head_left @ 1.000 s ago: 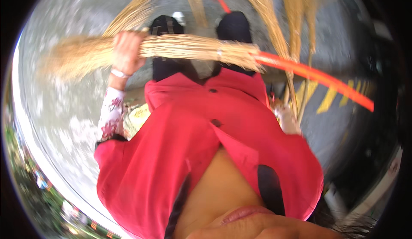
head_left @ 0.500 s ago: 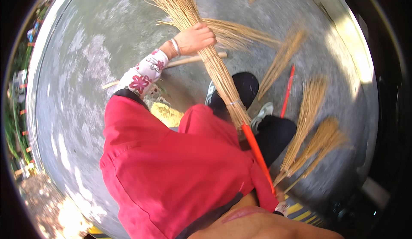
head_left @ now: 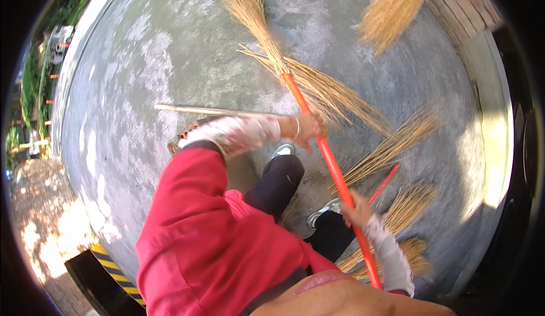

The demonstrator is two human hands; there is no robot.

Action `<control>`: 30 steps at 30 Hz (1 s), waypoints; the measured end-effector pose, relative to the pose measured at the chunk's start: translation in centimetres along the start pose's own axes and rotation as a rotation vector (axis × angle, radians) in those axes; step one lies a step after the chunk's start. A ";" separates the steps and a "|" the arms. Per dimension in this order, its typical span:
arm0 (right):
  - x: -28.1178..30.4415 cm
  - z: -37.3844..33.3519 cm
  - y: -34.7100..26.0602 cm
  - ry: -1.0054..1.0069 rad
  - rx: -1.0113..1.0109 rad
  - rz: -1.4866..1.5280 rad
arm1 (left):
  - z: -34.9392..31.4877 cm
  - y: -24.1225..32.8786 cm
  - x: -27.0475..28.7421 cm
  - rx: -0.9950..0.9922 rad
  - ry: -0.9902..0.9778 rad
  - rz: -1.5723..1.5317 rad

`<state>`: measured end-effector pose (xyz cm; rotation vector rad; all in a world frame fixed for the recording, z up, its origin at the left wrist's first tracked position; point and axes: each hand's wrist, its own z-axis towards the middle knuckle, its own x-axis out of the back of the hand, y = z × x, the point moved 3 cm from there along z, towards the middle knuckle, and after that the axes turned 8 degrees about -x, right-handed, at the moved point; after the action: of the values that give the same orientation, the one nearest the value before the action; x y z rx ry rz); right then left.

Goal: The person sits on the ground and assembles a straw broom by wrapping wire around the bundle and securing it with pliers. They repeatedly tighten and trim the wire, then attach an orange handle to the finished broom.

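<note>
A straw broom (head_left: 256, 28) with a long orange-red handle slants across the middle of the view, its bristles pointing away to the far left. My left hand (head_left: 309, 130), with a bracelet at the wrist, is closed round the upper handle below the bristles. Lower down, my right hand (head_left: 356, 210) grips the same handle, whose near end passes beside my body. Beneath the broom, a loose straw bundle (head_left: 335, 92) lies on the concrete floor. Close to my right hand are another straw bundle (head_left: 410, 205) and a thin red stick (head_left: 384, 183).
A pale wooden pole (head_left: 196, 110) lies left of my left hand, near a perforated brick (head_left: 187, 130) partly behind my sleeve. Another straw bundle (head_left: 394, 146) lies to the right. A broom head (head_left: 397, 9) shows at the far right, near wooden planks (head_left: 462, 1). Yellow-black striped edging (head_left: 118, 273) runs lower left.
The broom has slid away from me, so its red handle now lies under both hands. My left hand has gone from the straw to the handle; my right hand has come up into clear view.
</note>
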<state>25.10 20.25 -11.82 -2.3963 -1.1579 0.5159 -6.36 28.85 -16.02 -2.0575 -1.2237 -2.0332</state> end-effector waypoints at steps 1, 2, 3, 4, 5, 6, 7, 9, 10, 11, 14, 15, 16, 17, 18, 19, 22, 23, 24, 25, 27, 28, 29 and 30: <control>0.0 -1.9 0.8 0.058 0.020 -0.143 | 0.8 -0.4 -2.0 0.124 0.018 -0.004; -0.4 -4.5 2.1 0.075 0.039 -0.231 | 1.3 -0.6 -3.4 0.231 0.038 -0.024; -0.4 -7.4 3.0 0.259 0.111 -0.445 | 1.4 -0.7 -3.8 0.220 0.103 -0.005; -0.7 -11.0 4.2 0.418 0.019 -0.665 | 1.2 -0.5 -3.6 0.209 0.181 0.003; -1.2 -14.9 5.0 0.473 -0.003 -0.591 | 0.9 -0.2 -2.8 0.204 0.266 0.019; -1.6 -18.4 5.3 0.529 -0.105 -0.539 | 0.5 0.1 -1.7 0.222 0.270 -0.001; -1.9 -22.0 5.0 0.576 -0.251 -0.551 | -0.3 0.6 -0.2 0.235 0.272 -0.015; -3.5 -28.2 2.1 0.766 -0.337 -0.664 | -1.7 1.4 3.1 0.272 0.203 -0.071; -4.7 -30.9 -0.1 0.899 -0.280 -0.772 | -2.5 1.7 5.3 0.262 0.253 -0.061; -4.8 -32.7 -2.5 0.992 -0.207 -0.757 | -3.5 2.1 7.4 0.262 0.275 -0.055; -4.3 -36.0 -8.9 1.165 0.050 -0.464 | -7.2 1.8 13.9 0.281 0.343 0.004; -3.7 -36.3 -10.8 1.248 0.027 -0.495 | -8.6 1.2 16.1 0.297 0.400 0.023; -2.5 -36.2 -12.7 1.372 0.079 -0.399 | -10.1 0.4 18.2 0.316 0.457 0.045; -1.3 -35.4 -14.9 1.485 0.133 -0.294 | -11.8 -0.5 19.9 0.384 0.491 0.034; -0.4 -35.1 -17.0 1.585 0.180 -0.187 | -13.4 -1.3 21.5 0.391 0.556 0.077; 1.3 -33.6 -19.3 1.560 0.233 0.177 | -15.2 -2.4 23.1 0.401 0.616 0.120; 4.1 -27.6 -27.6 1.265 0.598 1.399 | -20.7 -6.1 25.7 0.558 0.660 0.172; 4.4 -25.2 -31.1 1.122 0.713 1.530 | -22.7 -7.7 26.1 0.632 0.664 0.147; 4.4 -22.7 -34.8 0.949 0.802 1.473 | -24.4 -9.1 26.2 0.707 0.634 0.111; 4.4 -20.4 -39.1 0.613 0.975 1.357 | -25.9 -10.4 26.3 0.785 0.663 0.117; 4.6 -15.5 -47.3 0.074 1.154 1.065 | -27.9 -12.0 26.2 0.864 0.855 0.161; 5.3 -12.8 -50.1 0.184 1.108 1.085 | -27.8 -13.0 25.6 0.906 0.804 0.029; 6.1 -10.4 -53.7 0.064 1.148 0.893 | -27.5 -14.0 25.2 0.955 0.816 -0.037; 7.2 -7.9 -57.2 -0.043 1.162 0.767 | -26.8 -15.1 24.9 1.006 0.798 -0.117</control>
<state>-3.44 56.39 23.75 -1.6360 0.1900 1.0845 -40.36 38.53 1.86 -0.6558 -1.6329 -1.4521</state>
